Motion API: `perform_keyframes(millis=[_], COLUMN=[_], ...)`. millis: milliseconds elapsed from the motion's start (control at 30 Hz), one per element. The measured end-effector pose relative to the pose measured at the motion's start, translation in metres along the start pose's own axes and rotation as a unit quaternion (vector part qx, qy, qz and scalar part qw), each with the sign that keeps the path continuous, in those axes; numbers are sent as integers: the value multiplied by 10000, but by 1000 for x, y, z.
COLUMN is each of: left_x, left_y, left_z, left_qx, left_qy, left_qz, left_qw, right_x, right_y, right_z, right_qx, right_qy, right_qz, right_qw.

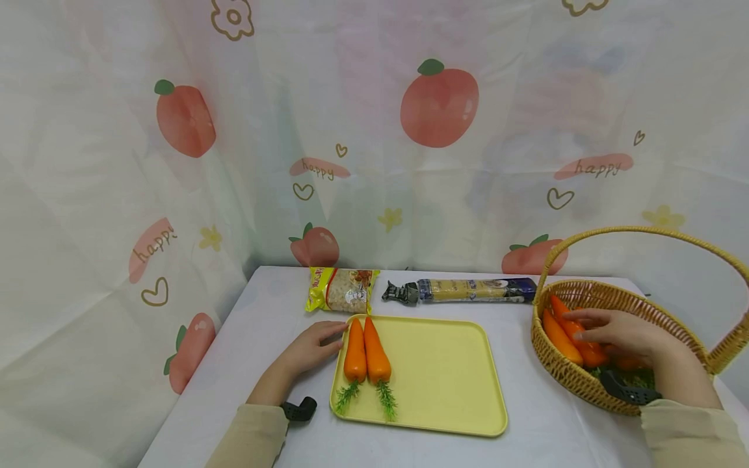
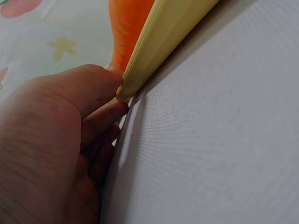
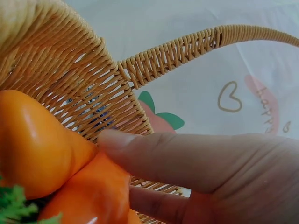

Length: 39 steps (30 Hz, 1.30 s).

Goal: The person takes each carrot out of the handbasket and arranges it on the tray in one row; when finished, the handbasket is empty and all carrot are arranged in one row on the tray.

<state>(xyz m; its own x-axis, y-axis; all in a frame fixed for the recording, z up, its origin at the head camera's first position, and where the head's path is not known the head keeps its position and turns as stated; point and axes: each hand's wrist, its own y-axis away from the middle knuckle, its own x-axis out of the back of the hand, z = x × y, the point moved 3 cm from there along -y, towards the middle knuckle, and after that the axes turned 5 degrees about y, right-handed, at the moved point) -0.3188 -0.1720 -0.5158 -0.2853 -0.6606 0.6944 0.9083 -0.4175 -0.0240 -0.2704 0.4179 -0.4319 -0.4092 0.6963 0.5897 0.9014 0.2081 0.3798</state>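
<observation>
On a pale yellow tray, two orange carrots lie side by side, green tops toward me. My left hand pinches the tray's left rim; the left wrist view shows the thumb on the edge and fingers below it. To the right, my right hand reaches into a wicker basket that contains several carrots. Its thumb and a finger grip one carrot, with another carrot beside it. The palm hides part of the basket's contents.
Behind the tray lie a yellow-edged bag of pale pieces and a long packet with a dark twisted end. The basket's tall hooped handle arches above the right hand. A patterned curtain hangs along the table's back.
</observation>
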Motion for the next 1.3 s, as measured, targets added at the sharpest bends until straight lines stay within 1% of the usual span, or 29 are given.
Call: perform_keyframes(millis=[67,233,333,367,433,500,567,667,833,967,1067,1300], left_x=[0,0,0,0,0,0,0,0,0,-1,0,0], left_y=[0,0,1,1,1,1,1,1,0,0,0,1], left_z=[0,0,0,1,1,1,1,1,1,0,0,1], left_qx=[43,15,-19,-31,-37,-19,-1,7,18,31,45,99], left_qy=[1,-20,20,39,45,15,-2,2,6,-6,0,7], left_qz=[5,32,5,3,0,-4,-3,-13,-28,-23,-20,-11], left_qw=[10000,10000,10000,10000,10000,10000,10000,10000,10000,10000,10000,10000], right_x=[0,0,-1,-1,0,2,5,8,10,10,10,12], right_y=[-1,-3,-2,-2,0,2,4,7,11,15,19,23], right_z=[1,4,6,6,5,2,-2,-6,-11,-18,-23,-30], right_qx=[42,300,355,318,256,160,82,19,54,344,482,634], right_qy=[-5,13,-301,-300,-178,215,682,961,954,942,800,524], right_qz=[-3,-42,-156,-128,-53,124,314,477,706,858,824,802], right_qw=[10000,9995,9988,9990,9995,9996,9971,9942,9929,9913,9922,9934])
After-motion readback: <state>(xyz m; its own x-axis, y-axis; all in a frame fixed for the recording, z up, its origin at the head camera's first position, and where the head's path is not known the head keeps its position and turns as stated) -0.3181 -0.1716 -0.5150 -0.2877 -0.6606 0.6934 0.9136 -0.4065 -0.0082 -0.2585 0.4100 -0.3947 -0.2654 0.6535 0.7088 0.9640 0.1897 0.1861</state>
